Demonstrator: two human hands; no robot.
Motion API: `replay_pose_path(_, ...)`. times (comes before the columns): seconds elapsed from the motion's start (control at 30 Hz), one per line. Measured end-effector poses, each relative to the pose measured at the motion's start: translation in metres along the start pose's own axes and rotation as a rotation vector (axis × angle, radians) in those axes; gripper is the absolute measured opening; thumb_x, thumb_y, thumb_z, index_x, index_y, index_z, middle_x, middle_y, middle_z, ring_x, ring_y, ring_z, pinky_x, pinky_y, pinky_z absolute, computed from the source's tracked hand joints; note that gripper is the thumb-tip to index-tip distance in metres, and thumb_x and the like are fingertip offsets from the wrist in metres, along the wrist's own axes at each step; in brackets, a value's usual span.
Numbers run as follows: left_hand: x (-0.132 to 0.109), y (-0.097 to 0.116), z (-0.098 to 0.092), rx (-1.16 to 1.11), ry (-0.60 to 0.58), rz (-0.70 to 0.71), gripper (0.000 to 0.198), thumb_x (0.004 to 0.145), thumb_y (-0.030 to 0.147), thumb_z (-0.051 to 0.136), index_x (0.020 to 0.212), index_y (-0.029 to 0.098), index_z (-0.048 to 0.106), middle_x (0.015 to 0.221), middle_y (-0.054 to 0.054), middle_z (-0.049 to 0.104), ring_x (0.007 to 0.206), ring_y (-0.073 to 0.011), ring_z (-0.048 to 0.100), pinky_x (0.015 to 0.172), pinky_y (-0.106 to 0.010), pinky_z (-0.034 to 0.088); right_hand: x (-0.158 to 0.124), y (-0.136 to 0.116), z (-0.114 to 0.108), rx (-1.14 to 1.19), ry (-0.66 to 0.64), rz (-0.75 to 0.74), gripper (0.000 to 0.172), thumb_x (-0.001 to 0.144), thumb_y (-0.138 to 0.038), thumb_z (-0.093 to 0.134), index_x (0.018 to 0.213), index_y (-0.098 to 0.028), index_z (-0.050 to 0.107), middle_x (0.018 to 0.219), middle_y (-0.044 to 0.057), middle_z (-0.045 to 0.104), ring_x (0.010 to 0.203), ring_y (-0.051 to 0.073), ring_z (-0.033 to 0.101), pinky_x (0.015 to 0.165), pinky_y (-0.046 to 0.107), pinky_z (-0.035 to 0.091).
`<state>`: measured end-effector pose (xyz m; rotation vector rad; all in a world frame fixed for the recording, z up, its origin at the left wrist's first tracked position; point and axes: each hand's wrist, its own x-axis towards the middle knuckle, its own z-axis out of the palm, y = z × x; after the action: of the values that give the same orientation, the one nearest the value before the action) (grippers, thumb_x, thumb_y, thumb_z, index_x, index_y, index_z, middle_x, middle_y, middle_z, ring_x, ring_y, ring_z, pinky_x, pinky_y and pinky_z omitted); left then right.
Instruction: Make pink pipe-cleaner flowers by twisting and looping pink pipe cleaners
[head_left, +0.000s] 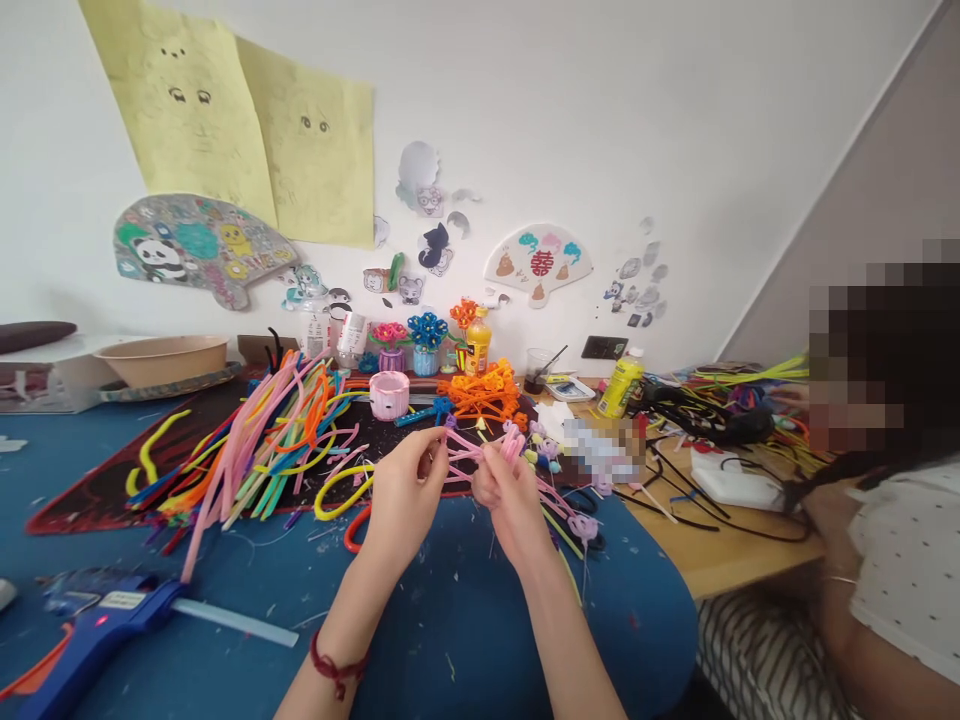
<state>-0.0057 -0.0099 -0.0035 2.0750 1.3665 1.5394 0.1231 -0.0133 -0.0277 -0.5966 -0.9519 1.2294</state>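
"Where are the pink pipe cleaners [512, 441] being worked?"

"Between the two grips, raised over the counter [465, 640]. The right grip [514, 495] is closed around a gathered bunch, with looped parts poking out above the fingers. The left grip [406, 490] has thumb and forefinger brought together, apparently pinching strands that reach across from that bunch."

"Heavy?"

"I'd expect next to no weight. They look like soft fuzz over thin wire, so they should bend easily and hold a bend. The fuzz ought to give decent friction, so slipping seems unlikely."

"Fragile, then?"

"Hardly breakable, I'd guess, but easy to squash or kink out of shape. Best to hold the bunch firmly where the strands gather, inside the right grip, and guide single strands close to the bend with a light pinch. Holding only the far tips would let the rest flop."

"What lies around them?"

"A pink cup [389, 397] just beyond the left grip, an orange heap [484, 390] beyond the right one, and a pile of loose pipe cleaners [262, 425] off to the left grip's left. The glue gun [112, 632] lies well left of that grip, nearer the person."
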Motion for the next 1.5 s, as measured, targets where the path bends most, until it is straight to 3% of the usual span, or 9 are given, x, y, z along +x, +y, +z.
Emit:
replay_pose_path(0.17,-0.003,0.000,0.004,0.077,-0.020,0.168,0.021,0.088,0.018,0.046,0.096,0.016,0.066,0.078,-0.004,0.067,0.065,-0.0135,0.060,0.060,-0.022,0.045,0.002,0.003,-0.002,-0.003,0.069,-0.083,0.032,0.076,-0.045,0.072,0.081,-0.020,0.052,0.050,-0.012,0.024,0.046,0.006,0.016,0.045,0.022,0.014)
replay_pose_path(0.43,-0.006,0.002,0.002,0.059,-0.115,0.223,0.019,0.088,0.021,0.049,0.087,0.017,0.068,0.072,-0.002,0.066,0.062,-0.0126,0.057,0.059,-0.021,0.041,0.001,-0.003,-0.004,-0.024,0.205,-0.202,0.035,0.068,-0.046,0.077,0.079,-0.019,0.057,0.059,-0.007,0.035,0.054,0.009,0.029,0.052,0.024,0.025)
replay_pose_path(0.6,-0.007,0.008,0.002,0.106,-0.200,0.114,0.026,0.086,0.026,0.050,0.073,0.017,0.070,0.057,0.001,0.060,0.050,-0.0105,0.046,0.051,-0.022,0.033,0.001,-0.006,-0.005,-0.018,0.172,-0.256,0.039,0.068,-0.055,0.072,0.075,-0.021,0.054,0.055,-0.008,0.029,0.051,0.010,0.026,0.052,0.026,0.024)
replay_pose_path(0.73,-0.005,0.009,-0.001,0.102,-0.102,-0.078,0.031,0.082,0.030,0.049,0.063,0.015,0.068,0.047,0.002,0.053,0.046,-0.0104,0.040,0.050,-0.022,0.031,-0.004,-0.008,-0.002,-0.122,0.126,-0.258,0.042,0.066,-0.054,0.073,0.087,-0.023,0.054,0.054,-0.009,0.029,0.051,0.010,0.024,0.051,0.026,0.024)
replay_pose_path(0.87,-0.002,0.006,-0.004,0.015,-0.082,-0.214,0.034,0.081,0.037,0.050,0.066,0.014,0.070,0.047,0.001,0.055,0.046,-0.0109,0.040,0.049,-0.022,0.032,-0.008,-0.009,0.003,-0.219,-0.038,-0.164,0.041,0.069,-0.044,0.075,0.098,-0.022,0.056,0.055,-0.010,0.029,0.050,0.009,0.023,0.049,0.024,0.022)
replay_pose_path(1.0,-0.002,0.004,-0.006,-0.085,-0.136,-0.250,0.033,0.080,0.038,0.051,0.073,0.013,0.073,0.054,-0.001,0.061,0.050,-0.0122,0.044,0.049,-0.022,0.032,-0.007,-0.004,0.006,-0.389,-0.173,-0.107,0.041,0.067,-0.037,0.078,0.102,-0.022,0.063,0.055,-0.010,0.026,0.050,0.009,0.025,0.049,0.023,0.027)
replay_pose_path(1.27,-0.003,0.004,-0.008,-0.047,-0.201,-0.165,0.032,0.079,0.037,0.052,0.073,0.015,0.075,0.050,0.001,0.055,0.049,-0.0109,0.037,0.048,-0.022,0.028,-0.002,0.005,-0.002,-0.617,0.048,-0.259,0.022,0.076,-0.041,0.069,0.082,-0.019,0.071,0.048,-0.008,0.030,0.046,0.011,0.029,0.047,0.025,0.024)
replay_pose_path(1.4,-0.002,0.000,-0.006,0.043,-0.169,-0.186,0.029,0.078,0.033,0.051,0.072,0.015,0.074,0.053,0.000,0.061,0.050,-0.0119,0.043,0.050,-0.022,0.030,-0.003,0.007,-0.002,-0.808,0.029,-0.355,0.015,0.081,-0.031,0.062,0.087,-0.021,0.072,0.051,-0.005,0.039,0.048,0.012,0.036,0.050,0.025,0.028)
replay_pose_path(1.5,-0.001,-0.002,-0.006,0.069,-0.135,-0.223,0.032,0.079,0.036,0.050,0.066,0.016,0.072,0.053,-0.001,0.063,0.049,-0.0124,0.046,0.050,-0.022,0.031,-0.002,0.009,-0.005,-0.869,-0.012,-0.355,0.018,0.081,-0.023,0.057,0.091,-0.023,0.073,0.054,-0.004,0.047,0.049,0.013,0.041,0.050,0.024,0.031)
